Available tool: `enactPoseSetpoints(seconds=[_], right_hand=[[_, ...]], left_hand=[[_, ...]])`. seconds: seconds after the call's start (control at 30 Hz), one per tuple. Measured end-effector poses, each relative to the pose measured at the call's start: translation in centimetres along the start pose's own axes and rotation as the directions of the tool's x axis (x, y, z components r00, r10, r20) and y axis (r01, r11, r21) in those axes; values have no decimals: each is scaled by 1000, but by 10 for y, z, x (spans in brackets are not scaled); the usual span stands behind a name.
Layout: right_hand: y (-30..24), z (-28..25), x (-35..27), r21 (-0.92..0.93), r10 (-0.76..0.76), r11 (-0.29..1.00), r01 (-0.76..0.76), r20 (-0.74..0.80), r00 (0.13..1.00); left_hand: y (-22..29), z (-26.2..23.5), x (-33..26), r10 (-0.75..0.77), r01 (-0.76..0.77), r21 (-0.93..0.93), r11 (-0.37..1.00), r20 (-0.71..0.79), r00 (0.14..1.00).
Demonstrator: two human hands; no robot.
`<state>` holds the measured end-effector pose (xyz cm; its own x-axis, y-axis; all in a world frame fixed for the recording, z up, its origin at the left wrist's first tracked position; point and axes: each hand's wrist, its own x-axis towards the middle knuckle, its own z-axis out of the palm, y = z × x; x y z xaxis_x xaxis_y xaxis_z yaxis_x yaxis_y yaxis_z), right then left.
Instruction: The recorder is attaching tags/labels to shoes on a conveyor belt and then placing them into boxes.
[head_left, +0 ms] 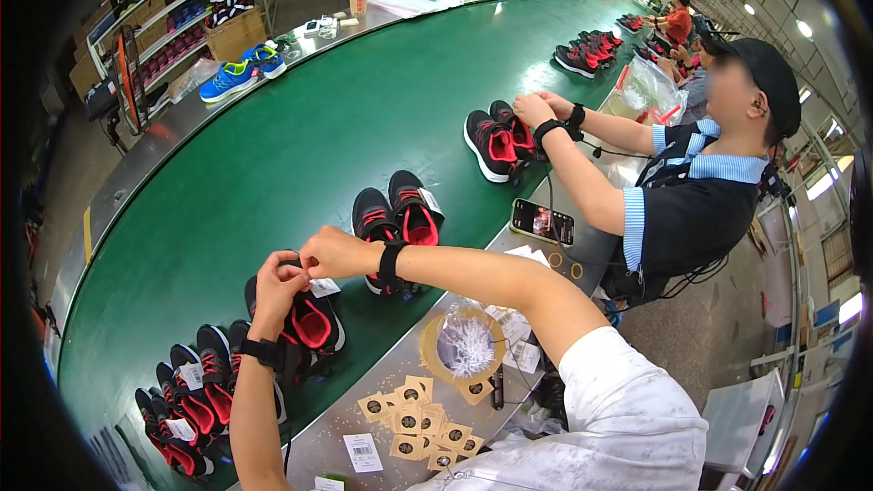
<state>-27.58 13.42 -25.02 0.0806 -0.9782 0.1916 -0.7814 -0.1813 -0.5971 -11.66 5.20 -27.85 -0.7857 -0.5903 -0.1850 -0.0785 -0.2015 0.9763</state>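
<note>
My left hand [280, 284] and my right hand [338, 253] meet above a pair of black sneakers with red lining [314, 320] on the green conveyor belt [300, 141]. The fingertips of both hands are pinched together, and what lies between them is too small to make out. A white tag [324, 287] hangs just below my right hand, against the sneakers. My forearms and hands hide part of this pair. Just beyond my right wrist stands another black and red pair [397, 209] with a white tag [431, 201].
More tagged sneakers [186, 391] crowd the belt at lower left. Kraft cards [409, 418], a printed label [363, 453] and a bowl of white strands [466, 345] lie on the metal ledge. A co-worker [700, 164] handles sneakers [498, 141] at right. Blue shoes [241, 75] sit on the far edge.
</note>
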Motion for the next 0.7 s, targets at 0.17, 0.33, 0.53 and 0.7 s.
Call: enactPoseSetpoints(seconds=[0.17,0.33,0.53,0.7], right_hand=[[-6,-13,-5,-32,66,997,-65,13,998],[-23,-79,-23,154,272,946,-286,106,957],[-59,-136,-77,-13,243,970,-244,146,959],[-99,-159,-129,-81,231,972,-221,146,962]], left_hand=[[-8,-7,-5,135,-129,123,984,-41,990],[10,6,-33,369,-322,386,864,-51,928],[31,13,-79,375,-402,532,745,165,912],[19,12,-109,470,-545,739,397,346,812]])
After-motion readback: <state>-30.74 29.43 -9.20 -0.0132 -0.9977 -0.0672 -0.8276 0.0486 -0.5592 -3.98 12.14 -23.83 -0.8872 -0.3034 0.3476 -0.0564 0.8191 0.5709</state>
